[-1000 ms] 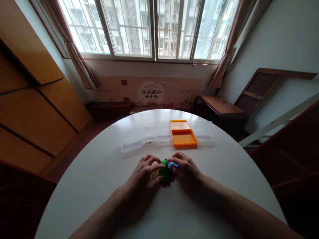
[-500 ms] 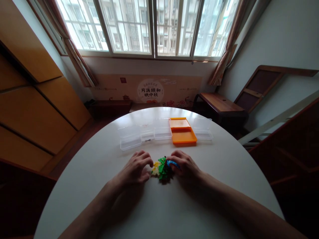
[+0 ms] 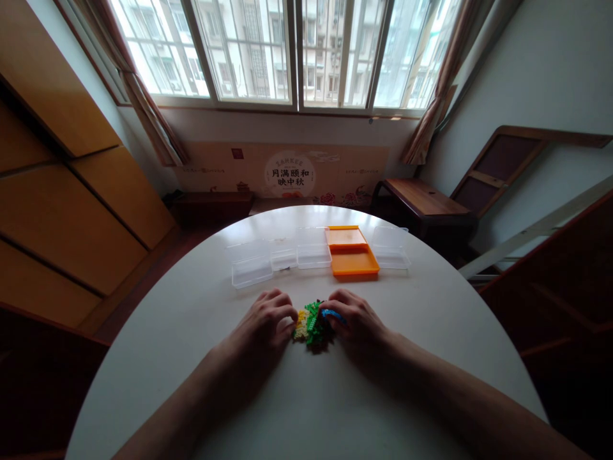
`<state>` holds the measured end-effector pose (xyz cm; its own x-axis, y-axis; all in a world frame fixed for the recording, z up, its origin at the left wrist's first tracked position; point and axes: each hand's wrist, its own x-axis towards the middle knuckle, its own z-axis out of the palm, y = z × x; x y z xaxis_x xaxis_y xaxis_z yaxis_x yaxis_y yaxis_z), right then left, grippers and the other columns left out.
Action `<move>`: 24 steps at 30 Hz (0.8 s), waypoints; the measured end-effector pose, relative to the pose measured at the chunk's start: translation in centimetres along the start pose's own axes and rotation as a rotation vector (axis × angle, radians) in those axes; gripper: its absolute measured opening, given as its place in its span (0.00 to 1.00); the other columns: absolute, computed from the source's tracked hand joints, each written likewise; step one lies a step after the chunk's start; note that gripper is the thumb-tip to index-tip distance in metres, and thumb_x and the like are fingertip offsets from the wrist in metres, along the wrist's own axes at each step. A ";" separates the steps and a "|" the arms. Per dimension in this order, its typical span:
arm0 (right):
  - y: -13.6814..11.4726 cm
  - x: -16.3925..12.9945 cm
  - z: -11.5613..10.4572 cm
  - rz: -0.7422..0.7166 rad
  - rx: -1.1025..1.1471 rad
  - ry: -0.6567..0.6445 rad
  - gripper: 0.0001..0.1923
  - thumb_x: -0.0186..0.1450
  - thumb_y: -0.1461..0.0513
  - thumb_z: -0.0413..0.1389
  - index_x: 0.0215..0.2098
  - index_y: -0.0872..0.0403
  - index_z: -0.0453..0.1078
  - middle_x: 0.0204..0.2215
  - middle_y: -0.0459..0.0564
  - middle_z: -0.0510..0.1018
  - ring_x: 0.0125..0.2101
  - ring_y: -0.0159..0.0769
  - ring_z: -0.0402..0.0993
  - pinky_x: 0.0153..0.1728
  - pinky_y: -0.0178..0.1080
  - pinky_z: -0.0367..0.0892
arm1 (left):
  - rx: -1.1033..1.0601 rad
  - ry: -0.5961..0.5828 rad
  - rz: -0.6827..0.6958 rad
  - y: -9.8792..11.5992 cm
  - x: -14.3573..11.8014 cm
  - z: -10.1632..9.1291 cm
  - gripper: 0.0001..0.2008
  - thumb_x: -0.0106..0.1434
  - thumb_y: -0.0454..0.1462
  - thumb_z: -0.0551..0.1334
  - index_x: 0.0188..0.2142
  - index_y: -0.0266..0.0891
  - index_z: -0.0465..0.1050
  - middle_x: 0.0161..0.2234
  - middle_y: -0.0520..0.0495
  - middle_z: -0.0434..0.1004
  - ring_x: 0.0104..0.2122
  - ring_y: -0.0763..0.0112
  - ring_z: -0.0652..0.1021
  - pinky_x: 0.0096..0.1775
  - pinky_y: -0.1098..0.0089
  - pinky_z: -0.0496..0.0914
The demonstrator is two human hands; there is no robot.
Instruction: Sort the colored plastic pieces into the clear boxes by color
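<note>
We see the left hand point(image 3: 263, 326) and right hand point(image 3: 357, 319) resting on the round white table point(image 3: 191, 332), fingers curled against a small pile of green, yellow and blue plastic bricks point(image 3: 311, 324) between them. Beyond it stands a row of clear plastic boxes point(image 3: 251, 267) with an open orange plastic box point(image 3: 353, 262).

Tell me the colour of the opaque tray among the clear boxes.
Orange: the tray, seen in the head view.

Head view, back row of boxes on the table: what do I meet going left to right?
Clear box → smaller clear box → clear box → open orange box → clear box. The brick pile lies nearer, between both hands.
</note>
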<state>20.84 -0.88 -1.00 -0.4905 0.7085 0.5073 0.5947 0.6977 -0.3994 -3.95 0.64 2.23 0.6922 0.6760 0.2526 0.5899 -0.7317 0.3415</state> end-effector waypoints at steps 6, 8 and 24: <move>-0.4 0.1 -0.2 0.001 -0.008 -0.005 0.10 0.63 0.66 0.53 0.41 0.51 0.72 0.36 0.50 0.74 0.35 0.35 0.70 0.38 0.37 0.68 | 0.045 0.009 0.035 -0.3 0.1 0.3 0.08 0.60 0.32 0.57 0.30 0.42 0.74 0.32 0.48 0.73 0.35 0.68 0.69 0.42 0.65 0.64; -0.5 0.2 -0.3 0.003 -0.006 -0.006 0.10 0.63 0.66 0.53 0.41 0.51 0.72 0.35 0.50 0.74 0.35 0.35 0.70 0.37 0.37 0.68 | 0.053 0.005 0.038 -0.3 0.1 0.4 0.08 0.61 0.32 0.57 0.29 0.42 0.74 0.32 0.48 0.73 0.35 0.68 0.69 0.41 0.66 0.64; -3.3 1.0 0.1 -0.048 0.065 0.349 0.05 0.65 0.60 0.56 0.36 0.50 0.74 0.33 0.50 0.74 0.34 0.34 0.70 0.35 0.37 0.68 | -0.647 0.223 -0.226 2.5 1.7 1.0 0.11 0.61 0.43 0.61 0.30 0.37 0.75 0.30 0.47 0.73 0.31 0.71 0.73 0.34 0.70 0.68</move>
<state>18.34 -2.50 0.73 -0.2633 0.6037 0.7525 0.5289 0.7427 -0.4107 -0.87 -0.10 2.61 0.4408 0.8568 0.2677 0.2961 -0.4203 0.8577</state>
